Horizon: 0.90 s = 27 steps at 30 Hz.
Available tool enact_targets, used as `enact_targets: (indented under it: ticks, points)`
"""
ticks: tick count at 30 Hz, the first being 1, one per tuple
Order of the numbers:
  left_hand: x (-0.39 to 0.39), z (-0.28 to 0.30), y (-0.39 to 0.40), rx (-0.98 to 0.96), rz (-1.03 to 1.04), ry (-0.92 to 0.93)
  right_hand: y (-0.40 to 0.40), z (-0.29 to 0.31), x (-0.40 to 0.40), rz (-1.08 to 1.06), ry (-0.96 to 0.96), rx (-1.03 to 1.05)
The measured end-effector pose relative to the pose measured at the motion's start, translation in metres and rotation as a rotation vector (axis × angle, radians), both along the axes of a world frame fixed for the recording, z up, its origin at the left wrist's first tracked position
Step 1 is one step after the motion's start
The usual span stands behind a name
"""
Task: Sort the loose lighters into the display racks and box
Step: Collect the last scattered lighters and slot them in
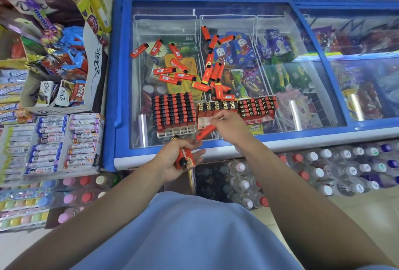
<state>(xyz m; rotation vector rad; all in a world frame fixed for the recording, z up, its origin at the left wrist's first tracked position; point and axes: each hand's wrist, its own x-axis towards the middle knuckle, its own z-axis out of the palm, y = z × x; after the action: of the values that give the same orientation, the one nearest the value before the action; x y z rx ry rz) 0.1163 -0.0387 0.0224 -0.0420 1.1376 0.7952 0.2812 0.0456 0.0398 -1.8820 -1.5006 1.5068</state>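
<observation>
The person stands at a blue chest freezer [121,88] with a sliding glass lid [280,32], and the lighters lie on top of this glass. The left hand [172,161] is turned palm up near the front edge of the freezer and its fingers are curled around a small bundle of red lighters [185,158] — how many, I cannot tell. The right hand [231,127] is a little higher and to the right; its thumb and fingertips pinch one single red lighter [205,132], which is tilted, with its lower end pointing toward the left hand. The two hands are near each other but not touching.

Just beyond the hands there are three containers in a row on the glass. On the left is a white display rack [173,112] that is filled with red lighters with black caps, in tight rows. In the middle is a red box [216,112]; only its back row holds lighters, and the front part looks unfilled. On the right is a second rack [257,107], also full, and it touches the box.

Farther back on the glass, many loose lighters [183,71] lie scattered in different directions — some flat and apart, some in a small heap [212,75] near the middle.

To the left of the freezer are boxes of candy rolls [64,142] and a Dove chocolate display [64,88]. Below the freezer stand bottles with coloured caps [334,168].
</observation>
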Motion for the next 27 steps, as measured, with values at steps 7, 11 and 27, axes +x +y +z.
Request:
enact_targets:
  ticks: [7,11,27]
  points:
    - [-0.009,-0.01,-0.003,-0.069,-0.006,0.164,0.001,-0.024,-0.015,-0.438,0.205,-0.093]
    - [-0.013,-0.006,-0.001,-0.029,-0.012,0.159,0.0,-0.029,-0.026,-0.529,0.296,-0.1]
    - [-0.021,0.002,-0.001,0.04,0.07,0.008,0.005,-0.037,-0.039,-0.563,0.365,-0.16]
